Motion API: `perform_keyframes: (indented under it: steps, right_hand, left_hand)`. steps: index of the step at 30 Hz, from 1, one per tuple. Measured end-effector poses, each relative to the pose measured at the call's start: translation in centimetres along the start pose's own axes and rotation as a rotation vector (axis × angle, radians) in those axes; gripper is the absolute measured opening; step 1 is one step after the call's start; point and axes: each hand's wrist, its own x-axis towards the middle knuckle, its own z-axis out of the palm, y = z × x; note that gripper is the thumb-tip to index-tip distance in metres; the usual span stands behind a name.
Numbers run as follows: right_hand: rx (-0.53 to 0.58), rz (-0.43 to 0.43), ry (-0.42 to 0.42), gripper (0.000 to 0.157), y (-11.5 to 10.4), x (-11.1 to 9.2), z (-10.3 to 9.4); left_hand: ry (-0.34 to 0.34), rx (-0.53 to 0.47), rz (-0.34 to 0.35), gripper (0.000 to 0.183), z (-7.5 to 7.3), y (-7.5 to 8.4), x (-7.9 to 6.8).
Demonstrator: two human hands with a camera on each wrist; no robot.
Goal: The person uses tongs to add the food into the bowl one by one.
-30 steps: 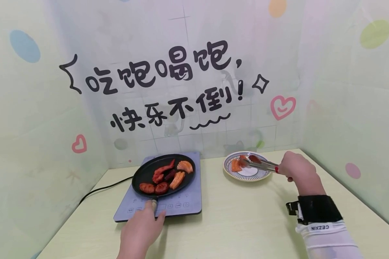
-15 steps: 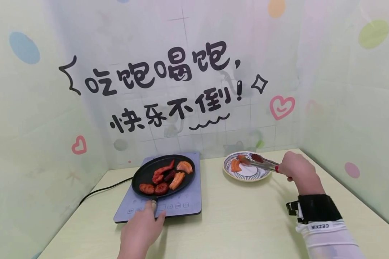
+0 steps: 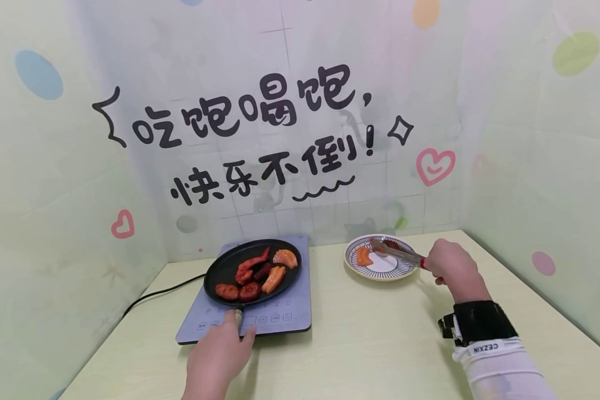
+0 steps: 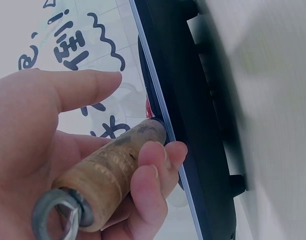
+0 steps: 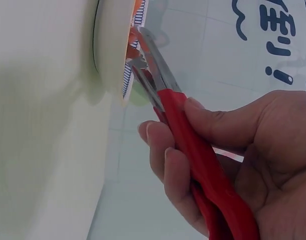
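Note:
My left hand (image 3: 220, 353) curls its fingers round the wooden handle (image 4: 102, 172) of a black frying pan (image 3: 226, 266), the thumb held straight above it. Several pieces of food lie in the pan, among them a red chicken wing (image 3: 245, 266) and orange salmon-like slices (image 3: 273, 279). With my right hand (image 3: 451, 262) I grip red-handled metal tongs (image 5: 180, 130), their tips low over a patterned plate (image 3: 384, 273). An orange slice (image 3: 363, 256) lies at the plate's left; a reddish piece (image 3: 380, 248) is at the tongs' tips, partly covered by them.
Under the pan is a flat induction cooker (image 3: 295, 319), its black cord (image 3: 165, 289) running left. The pale table (image 3: 360, 344) ends at a printed back wall (image 3: 320, 216), with walls on both sides. My right wrist wears a black strap (image 3: 486, 323).
My right hand has shifted slightly left, and the tongs' tips have come lower over the reddish piece on the plate, closer together. The left hand and pan stay put.

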Motion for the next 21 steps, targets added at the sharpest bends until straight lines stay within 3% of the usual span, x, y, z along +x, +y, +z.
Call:
perform_keyframes:
  steps: [21]
  right_hand:
    - [0.033, 0.003, 0.007, 0.019, -0.23, 0.37, 0.05]
  left_hand:
    - [-0.003, -0.003, -0.002, 0.07, 0.11, -0.1, 0.08]
